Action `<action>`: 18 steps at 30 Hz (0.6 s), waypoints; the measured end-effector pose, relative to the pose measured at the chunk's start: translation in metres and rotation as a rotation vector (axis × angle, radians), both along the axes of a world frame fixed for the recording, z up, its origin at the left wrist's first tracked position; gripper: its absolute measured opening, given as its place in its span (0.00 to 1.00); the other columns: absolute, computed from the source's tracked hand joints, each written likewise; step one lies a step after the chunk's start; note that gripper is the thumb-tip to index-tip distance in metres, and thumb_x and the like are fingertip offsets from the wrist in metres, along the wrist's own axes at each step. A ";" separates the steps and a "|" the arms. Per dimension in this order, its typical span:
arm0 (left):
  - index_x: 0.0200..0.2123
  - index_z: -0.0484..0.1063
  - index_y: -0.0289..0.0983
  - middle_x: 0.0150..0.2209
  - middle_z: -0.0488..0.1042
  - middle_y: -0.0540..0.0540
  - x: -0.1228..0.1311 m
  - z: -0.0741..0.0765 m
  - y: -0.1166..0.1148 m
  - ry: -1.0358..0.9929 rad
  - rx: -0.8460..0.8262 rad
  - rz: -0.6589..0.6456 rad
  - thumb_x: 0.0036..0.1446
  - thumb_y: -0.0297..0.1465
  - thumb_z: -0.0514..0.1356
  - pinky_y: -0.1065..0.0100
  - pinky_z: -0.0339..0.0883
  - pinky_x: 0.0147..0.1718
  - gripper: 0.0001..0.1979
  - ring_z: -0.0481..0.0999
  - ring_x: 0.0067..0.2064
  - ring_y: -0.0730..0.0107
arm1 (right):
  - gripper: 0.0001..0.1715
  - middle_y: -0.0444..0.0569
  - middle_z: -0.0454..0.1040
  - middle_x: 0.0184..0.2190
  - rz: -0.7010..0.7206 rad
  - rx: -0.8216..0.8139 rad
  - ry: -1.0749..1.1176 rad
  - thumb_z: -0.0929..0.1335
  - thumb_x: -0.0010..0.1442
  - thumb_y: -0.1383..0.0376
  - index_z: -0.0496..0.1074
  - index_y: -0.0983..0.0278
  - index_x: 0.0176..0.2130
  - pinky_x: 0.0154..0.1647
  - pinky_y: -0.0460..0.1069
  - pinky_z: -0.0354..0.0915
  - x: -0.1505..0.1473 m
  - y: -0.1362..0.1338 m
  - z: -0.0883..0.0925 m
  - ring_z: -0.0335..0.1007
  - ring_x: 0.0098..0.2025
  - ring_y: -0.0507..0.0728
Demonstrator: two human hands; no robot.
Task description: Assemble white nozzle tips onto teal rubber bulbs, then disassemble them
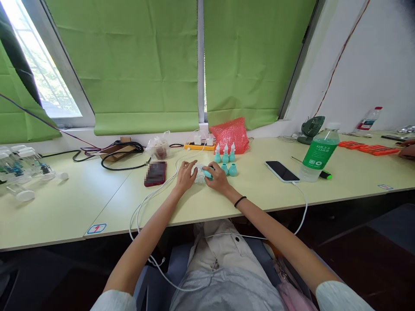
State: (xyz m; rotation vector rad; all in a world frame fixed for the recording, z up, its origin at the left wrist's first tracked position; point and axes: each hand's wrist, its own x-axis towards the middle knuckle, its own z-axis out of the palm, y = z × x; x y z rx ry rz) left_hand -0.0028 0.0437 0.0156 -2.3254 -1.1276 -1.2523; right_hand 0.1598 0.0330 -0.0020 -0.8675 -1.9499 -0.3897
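My right hand (218,176) is closed on a teal piece (207,172) above the table. Close beside it, my left hand (186,175) rests at a small clear plastic item (199,174); its fingers are bent, and whether they grip that item is unclear. Just beyond my right hand stand several small teal bottles with clear pointed tips (225,153). Nearer to me are teal pieces without tips, one of them a round teal piece (232,169).
Left of my hands lie a red-edged phone (155,173) and white cables (147,199). Behind is red bubble wrap (231,136). To the right are a white phone (282,171), a green-labelled bottle (319,153) and a fan (313,128). Another person's hand (407,149) shows far right.
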 end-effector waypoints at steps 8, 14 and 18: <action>0.36 0.70 0.36 0.32 0.72 0.45 0.004 0.001 -0.002 -0.029 0.068 -0.041 0.55 0.29 0.51 0.63 0.62 0.35 0.10 0.64 0.37 0.64 | 0.21 0.49 0.61 0.34 0.000 -0.029 -0.002 0.63 0.45 0.71 0.64 0.62 0.42 0.36 0.48 0.62 -0.001 -0.002 0.002 0.60 0.38 0.56; 0.37 0.70 0.37 0.36 0.71 0.43 0.002 -0.002 0.001 -0.017 0.103 -0.044 0.54 0.29 0.52 0.61 0.61 0.36 0.09 0.62 0.38 0.63 | 0.21 0.50 0.62 0.34 0.001 -0.055 -0.003 0.63 0.47 0.70 0.63 0.64 0.43 0.36 0.49 0.62 -0.002 -0.005 0.004 0.60 0.39 0.57; 0.36 0.70 0.37 0.36 0.71 0.43 0.004 -0.003 0.003 -0.012 0.122 -0.052 0.55 0.28 0.51 0.61 0.61 0.35 0.08 0.62 0.39 0.63 | 0.20 0.50 0.62 0.34 -0.004 -0.064 0.000 0.63 0.47 0.70 0.62 0.64 0.43 0.36 0.49 0.62 -0.002 -0.005 0.004 0.60 0.38 0.57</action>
